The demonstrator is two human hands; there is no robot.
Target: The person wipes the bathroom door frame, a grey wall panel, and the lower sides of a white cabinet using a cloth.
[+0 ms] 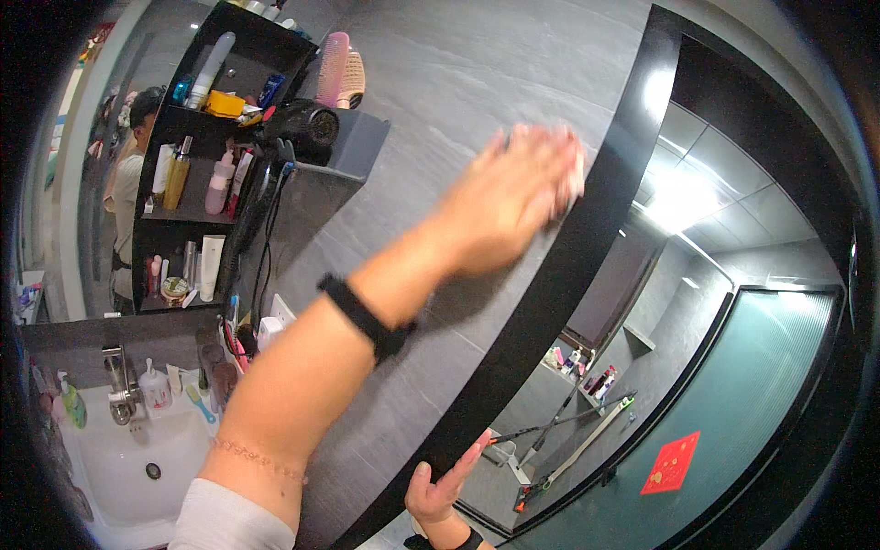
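My left hand (515, 199), blurred by motion, lies back-up against the grey marbled wall tile (426, 82), close to the black door frame (543, 302). Its fingertips are too smeared to tell whether something thin is under them. A black band (368, 316) circles that forearm above a white sleeve (230, 515). Lower down, my right hand (440, 491) rests at the black frame with thumb and fingers apart. Nothing shows in its grasp, and a black strap sits on its wrist.
At left, a white sink (130, 474) has a metal faucet (120, 385). Above are a black shelf (182, 213) with bottles, a hair dryer (302, 127) and a pink comb (333, 69). Beyond the frame are a fluted-glass door (742, 385) and long-handled cleaning tools (584, 447).
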